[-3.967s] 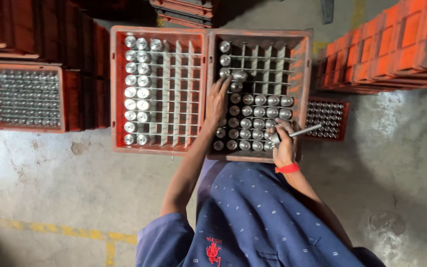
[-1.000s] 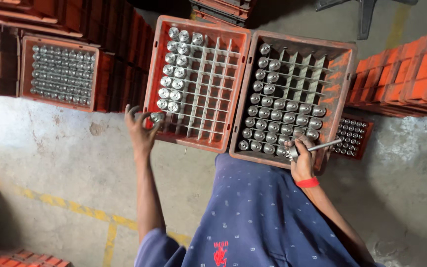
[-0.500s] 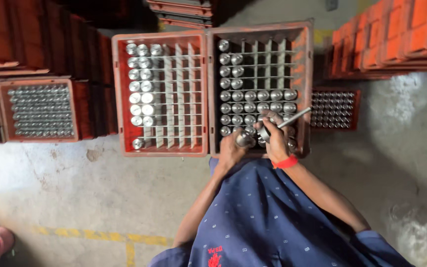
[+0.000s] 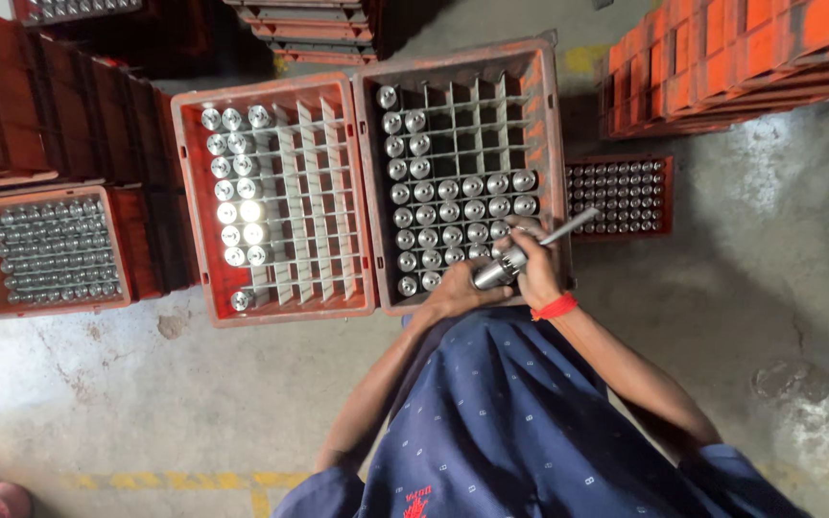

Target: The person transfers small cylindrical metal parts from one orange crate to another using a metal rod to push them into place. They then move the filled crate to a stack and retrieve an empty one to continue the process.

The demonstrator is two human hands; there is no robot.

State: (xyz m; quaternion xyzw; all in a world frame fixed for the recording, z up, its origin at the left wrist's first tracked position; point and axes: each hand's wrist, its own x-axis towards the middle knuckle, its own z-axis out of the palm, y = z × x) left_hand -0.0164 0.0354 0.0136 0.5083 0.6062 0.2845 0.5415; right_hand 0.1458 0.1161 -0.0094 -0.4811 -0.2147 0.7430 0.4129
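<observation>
Holding a shiny metal cylinder (image 4: 497,272) between both hands, the person works over the right orange crate (image 4: 556,144), at its near edge. In the head view, the left hand (image 4: 461,293) cups the cylinder's lower end from beneath, fingers curled around it. The right hand (image 4: 534,267), with a red wristband (image 4: 555,307), grips a thin metal rod (image 4: 568,227) that juts past the crate's right wall. About half of this crate's cells hold cylinders; the left orange crate (image 4: 194,201), touching it, has 3 filled columns along its left side. Doing this well likely means steadying the cylinder firmly, keeping the rod aligned and working above an open cell.
</observation>
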